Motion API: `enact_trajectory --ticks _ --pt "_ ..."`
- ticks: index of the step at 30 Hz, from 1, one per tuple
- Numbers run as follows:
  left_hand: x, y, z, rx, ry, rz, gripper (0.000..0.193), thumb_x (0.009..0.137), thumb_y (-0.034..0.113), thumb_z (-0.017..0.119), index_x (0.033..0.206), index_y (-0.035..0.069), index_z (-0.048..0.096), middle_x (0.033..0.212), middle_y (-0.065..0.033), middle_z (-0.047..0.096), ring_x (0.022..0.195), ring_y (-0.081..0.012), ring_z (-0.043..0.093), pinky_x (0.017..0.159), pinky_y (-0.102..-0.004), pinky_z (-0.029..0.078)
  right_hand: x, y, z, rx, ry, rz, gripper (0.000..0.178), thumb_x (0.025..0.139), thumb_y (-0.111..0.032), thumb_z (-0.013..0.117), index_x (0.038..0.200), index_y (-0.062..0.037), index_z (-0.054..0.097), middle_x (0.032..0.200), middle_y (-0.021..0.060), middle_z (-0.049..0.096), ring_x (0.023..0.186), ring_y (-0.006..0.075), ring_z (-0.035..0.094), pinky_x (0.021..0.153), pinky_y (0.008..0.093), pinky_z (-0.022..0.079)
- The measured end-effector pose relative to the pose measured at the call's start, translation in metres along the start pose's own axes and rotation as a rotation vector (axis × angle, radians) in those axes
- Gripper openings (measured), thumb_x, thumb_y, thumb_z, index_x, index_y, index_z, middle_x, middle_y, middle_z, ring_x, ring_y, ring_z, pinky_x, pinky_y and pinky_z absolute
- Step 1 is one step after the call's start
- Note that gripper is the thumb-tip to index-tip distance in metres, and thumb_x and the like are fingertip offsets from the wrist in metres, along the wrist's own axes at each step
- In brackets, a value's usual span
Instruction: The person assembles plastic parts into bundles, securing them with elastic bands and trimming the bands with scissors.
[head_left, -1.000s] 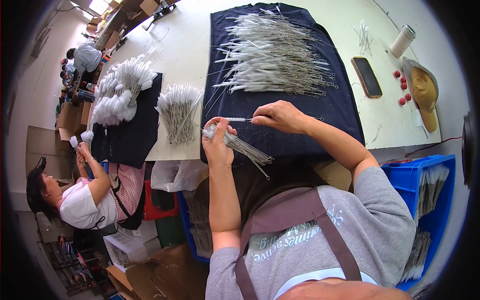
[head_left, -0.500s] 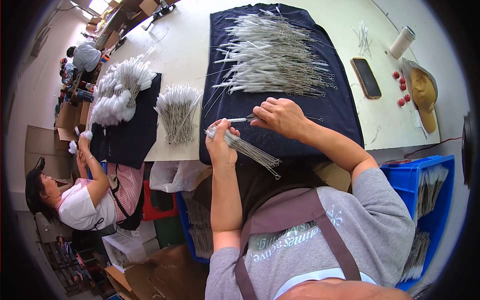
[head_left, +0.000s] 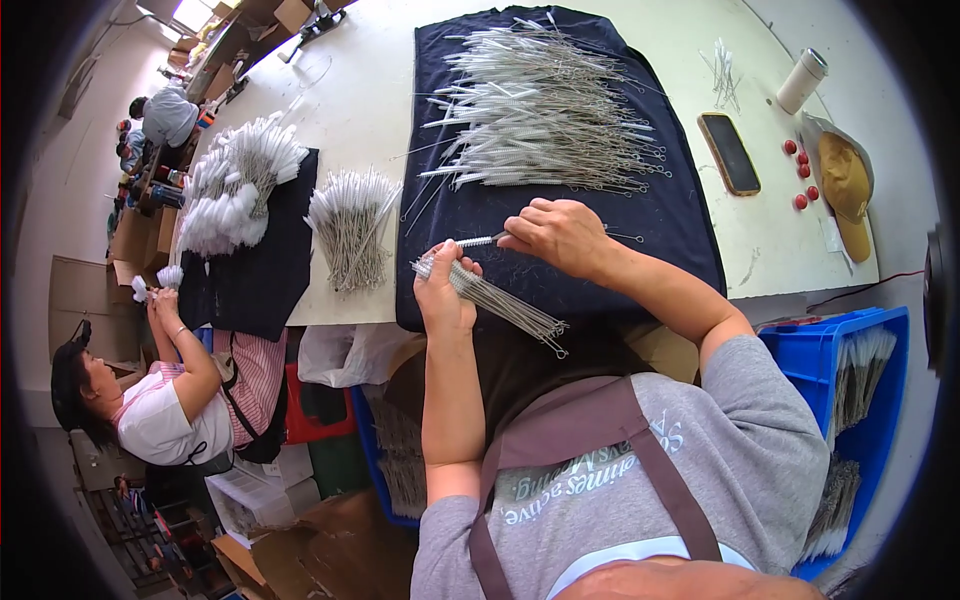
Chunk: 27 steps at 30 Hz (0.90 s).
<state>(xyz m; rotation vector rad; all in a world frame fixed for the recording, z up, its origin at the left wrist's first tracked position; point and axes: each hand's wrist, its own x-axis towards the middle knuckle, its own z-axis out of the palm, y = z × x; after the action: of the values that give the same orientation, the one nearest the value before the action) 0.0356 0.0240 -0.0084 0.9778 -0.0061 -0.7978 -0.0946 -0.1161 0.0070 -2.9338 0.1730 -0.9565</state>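
Dark cloth [head_left: 660, 212] beneath one brush [head_left: 475, 241], axis nearly level, bristle end leftward, pinched between left hand [head_left: 445, 288] and right hand [head_left: 556, 236]

Down through the head-worn left fisheye, I look from near above the left hand [head_left: 445, 295] and right hand [head_left: 558, 236]; view upright, wide, table [head_left: 375, 75] spanning upper middle, edges bending.

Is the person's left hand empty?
No, the left hand holds a bundle of white-bristled wire brushes.
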Motion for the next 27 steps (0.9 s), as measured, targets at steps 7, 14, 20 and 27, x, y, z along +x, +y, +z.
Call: enact_trajectory --ticks 7,14,20,27 --pt "0.005 0.003 -0.017 -0.007 -0.054 -0.029 0.015 0.08 0.005 0.061 0.091 0.005 0.051 0.092 -0.0147 0.058 0.091 -0.0345 0.06 0.073 -0.0461 0.052 -0.03 0.051 -0.003 0.215 -0.284 0.54 0.032 0.081 -0.038 0.06 0.089 -0.007 0.06 0.086 0.0112 0.06 0.083 0.0282 0.06 0.069 0.0393 0.049" --pt "0.006 -0.012 -0.014 0.028 -0.084 -0.038 0.012 0.082 0.008 0.064 0.088 0.006 0.054 0.078 -0.0071 0.058 0.07 -0.0198 0.06 0.065 -0.0394 0.054 -0.054 0.047 0.019 0.051 -0.47 0.38 0.021 0.073 -0.018 0.066 0.088 -0.007 0.057 0.087 0.0078 0.057 0.086 0.026 0.058 0.07 0.0377 0.05" --pt "0.004 -0.022 0.006 0.159 -0.083 -0.037 0.022 0.077 0.013 0.071 0.093 0.006 0.058 0.074 -0.001 0.056 0.061 -0.0123 0.055 0.06 -0.0301 0.052 -0.031 0.018 -0.009 0.269 -0.277 0.3 0.018 0.073 -0.016 0.065 0.088 -0.0076 0.058 0.085 0.0061 0.059 0.085 0.0242 0.058 0.07 0.0355 0.05" --pt "-0.004 -0.006 0.016 0.136 -0.119 0.083 0.012 0.08 0.006 0.067 0.088 0.004 0.058 0.072 -0.0047 0.059 0.06 -0.0124 0.056 0.056 -0.0277 0.05 -0.014 0.01 -0.032 0.529 -0.32 0.405 0.043 0.078 -0.043 0.064 0.096 -0.0037 0.057 0.088 0.0104 0.058 0.084 0.0275 0.058 0.071 0.0362 0.047"
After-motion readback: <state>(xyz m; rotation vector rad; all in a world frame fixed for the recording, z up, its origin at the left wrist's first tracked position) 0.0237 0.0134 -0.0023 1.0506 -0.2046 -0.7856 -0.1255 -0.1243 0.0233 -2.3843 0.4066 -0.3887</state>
